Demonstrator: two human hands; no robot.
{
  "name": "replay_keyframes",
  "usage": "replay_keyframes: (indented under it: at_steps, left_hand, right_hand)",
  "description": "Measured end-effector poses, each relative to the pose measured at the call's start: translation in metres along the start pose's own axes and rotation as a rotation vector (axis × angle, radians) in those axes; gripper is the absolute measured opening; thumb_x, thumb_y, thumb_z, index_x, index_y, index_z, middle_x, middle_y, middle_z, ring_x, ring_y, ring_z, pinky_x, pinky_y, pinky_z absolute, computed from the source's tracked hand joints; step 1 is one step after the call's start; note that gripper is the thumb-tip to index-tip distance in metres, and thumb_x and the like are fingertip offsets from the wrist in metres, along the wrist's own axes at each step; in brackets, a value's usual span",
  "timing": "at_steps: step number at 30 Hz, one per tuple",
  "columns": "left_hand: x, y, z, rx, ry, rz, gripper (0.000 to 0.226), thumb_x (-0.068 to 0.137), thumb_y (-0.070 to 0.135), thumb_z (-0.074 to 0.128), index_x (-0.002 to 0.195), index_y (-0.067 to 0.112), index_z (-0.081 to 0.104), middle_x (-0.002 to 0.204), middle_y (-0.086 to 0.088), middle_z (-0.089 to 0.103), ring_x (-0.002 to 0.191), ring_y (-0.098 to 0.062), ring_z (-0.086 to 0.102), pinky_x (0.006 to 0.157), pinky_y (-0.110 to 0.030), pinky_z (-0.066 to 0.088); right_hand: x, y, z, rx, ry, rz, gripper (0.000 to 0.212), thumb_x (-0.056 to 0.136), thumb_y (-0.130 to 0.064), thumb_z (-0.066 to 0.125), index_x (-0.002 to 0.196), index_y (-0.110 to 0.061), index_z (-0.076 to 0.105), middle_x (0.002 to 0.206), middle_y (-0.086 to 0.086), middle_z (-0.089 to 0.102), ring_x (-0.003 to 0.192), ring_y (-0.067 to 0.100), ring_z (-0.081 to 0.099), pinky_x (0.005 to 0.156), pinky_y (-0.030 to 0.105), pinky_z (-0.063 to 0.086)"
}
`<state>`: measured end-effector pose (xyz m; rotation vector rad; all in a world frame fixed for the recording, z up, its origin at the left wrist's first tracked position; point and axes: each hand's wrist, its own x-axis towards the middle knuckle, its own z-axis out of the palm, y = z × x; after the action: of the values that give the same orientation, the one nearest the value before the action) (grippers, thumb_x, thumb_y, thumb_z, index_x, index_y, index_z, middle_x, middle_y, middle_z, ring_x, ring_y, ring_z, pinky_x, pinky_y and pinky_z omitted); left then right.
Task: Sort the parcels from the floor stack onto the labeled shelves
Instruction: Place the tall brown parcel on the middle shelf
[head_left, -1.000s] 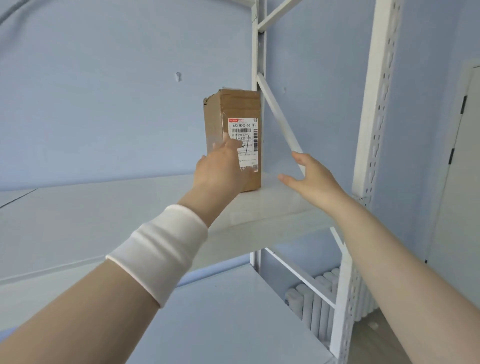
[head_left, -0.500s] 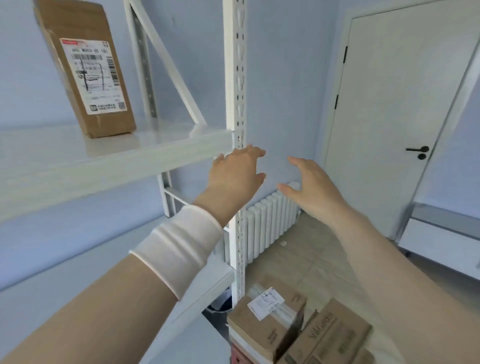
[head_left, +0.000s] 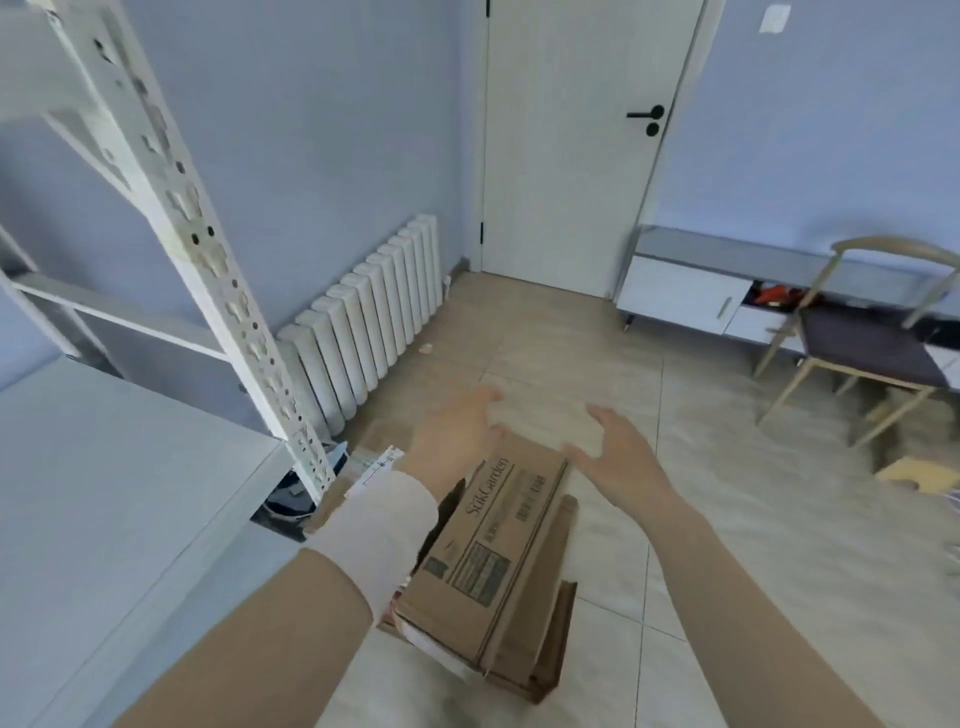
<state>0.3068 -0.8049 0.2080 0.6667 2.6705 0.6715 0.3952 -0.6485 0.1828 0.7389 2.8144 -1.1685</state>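
Beige tiled floor (head_left: 727, 519), cardboard parcels (head_left: 498, 545) stacked beside white shelving (head_left: 208, 249), left hand (head_left: 454, 434), right hand (head_left: 615, 452), fingers (head_left: 597, 415) spread, empty.

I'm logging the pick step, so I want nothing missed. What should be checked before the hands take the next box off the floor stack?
1. Hands free: ok. The left hand and right hand are open and hold nothing.
2. Hands placed: ok. Both hover over the far end of the top box.
3. Top of box free: ok. Nothing lies on it.
4. Stack squared up: not ok. The top box lies askew over the boxes beneath.
5. Shipping label read: cannot tell. Only blurred print shows on the top box.
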Motion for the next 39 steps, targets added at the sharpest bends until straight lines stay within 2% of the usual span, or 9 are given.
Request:
replay_keyframes:
  at_steps: [3,9,14,23,30,33,36,38,39]
  left_hand:
    - [0.025,-0.029,0.044,-0.092,-0.146,-0.072,0.052,0.092,0.03,0.053,0.14,0.022,0.035,0.133,-0.006,0.053,0.119,-0.026,0.052,0.101,-0.037,0.042]
    - [0.05,-0.091,0.116,-0.274,-0.322,-0.279,0.058,0.092,0.028,0.056,0.142,0.017,0.031,0.14,-0.002,0.048,0.126,-0.022,0.048,0.101,-0.036,0.04]
    - [0.064,-0.131,0.164,-0.381,-0.321,-0.44,0.069,0.089,0.028,0.06,0.146,0.014,0.023,0.145,-0.006,0.041,0.133,-0.024,0.04,0.107,-0.038,0.036]
    - [0.071,-0.176,0.213,-0.421,-0.268,-0.559,0.067,0.09,0.03,0.059,0.146,0.012,0.026,0.141,-0.005,0.045,0.128,-0.022,0.045,0.103,-0.036,0.039]
    - [0.07,-0.181,0.217,-0.392,-0.271,-0.497,0.06,0.086,0.037,0.063,0.136,0.016,0.039,0.131,-0.002,0.054,0.118,-0.019,0.052,0.086,-0.027,0.041]
    - [0.066,-0.169,0.21,-0.408,-0.278,-0.46,0.058,0.085,0.038,0.063,0.135,0.018,0.04,0.132,-0.002,0.053,0.118,-0.019,0.052,0.092,-0.032,0.042]
    - [0.063,-0.144,0.198,-0.445,-0.302,-0.366,0.059,0.087,0.035,0.061,0.138,0.017,0.038,0.135,-0.001,0.051,0.122,-0.018,0.049,0.094,-0.028,0.038]
    - [0.064,-0.122,0.191,-0.464,-0.335,-0.278,0.059,0.088,0.037,0.06,0.14,0.02,0.038,0.136,0.0,0.049,0.124,-0.016,0.047,0.096,-0.027,0.036]
    - [0.065,-0.11,0.187,-0.469,-0.359,-0.235,0.059,0.088,0.038,0.06,0.14,0.022,0.038,0.137,0.001,0.049,0.123,-0.016,0.048,0.098,-0.028,0.037]
  right_hand:
    - [0.004,0.037,0.031,0.131,-0.036,0.178,0.07,0.089,-0.036,0.06,0.147,-0.018,0.025,0.153,0.0,0.029,0.14,0.018,0.028,0.112,0.035,0.028]
    - [0.004,0.093,0.113,0.404,-0.144,0.506,0.071,0.088,-0.04,0.059,0.147,-0.017,0.025,0.151,0.003,0.033,0.138,0.02,0.033,0.107,0.032,0.032]
    - [0.002,0.13,0.177,0.562,-0.223,0.703,0.08,0.085,-0.043,0.062,0.148,-0.016,0.021,0.153,0.006,0.03,0.139,0.021,0.031,0.112,0.038,0.032]
    - [0.014,0.157,0.245,0.774,-0.285,0.81,0.086,0.086,-0.044,0.059,0.151,-0.02,0.009,0.155,0.001,0.025,0.14,0.018,0.029,0.113,0.035,0.028]
    - [0.011,0.155,0.256,0.983,-0.166,0.756,0.081,0.084,-0.037,0.064,0.148,-0.029,0.015,0.143,-0.005,0.04,0.129,0.014,0.043,0.107,0.038,0.041]
    - [0.006,0.153,0.242,1.016,-0.105,0.748,0.071,0.084,-0.036,0.064,0.14,-0.036,0.02,0.133,-0.006,0.048,0.119,0.013,0.051,0.096,0.034,0.048]
    - [-0.002,0.152,0.216,1.045,-0.02,0.765,0.07,0.082,-0.038,0.065,0.14,-0.033,0.026,0.129,0.003,0.055,0.114,0.018,0.057,0.086,0.033,0.052]
    - [-0.009,0.15,0.192,1.087,0.059,0.792,0.059,0.085,-0.037,0.063,0.135,-0.032,0.032,0.119,0.002,0.061,0.104,0.017,0.062,0.075,0.031,0.052]
    - [-0.014,0.151,0.179,1.118,0.098,0.805,0.056,0.085,-0.037,0.062,0.133,-0.03,0.034,0.114,0.001,0.063,0.101,0.017,0.063,0.077,0.033,0.053]
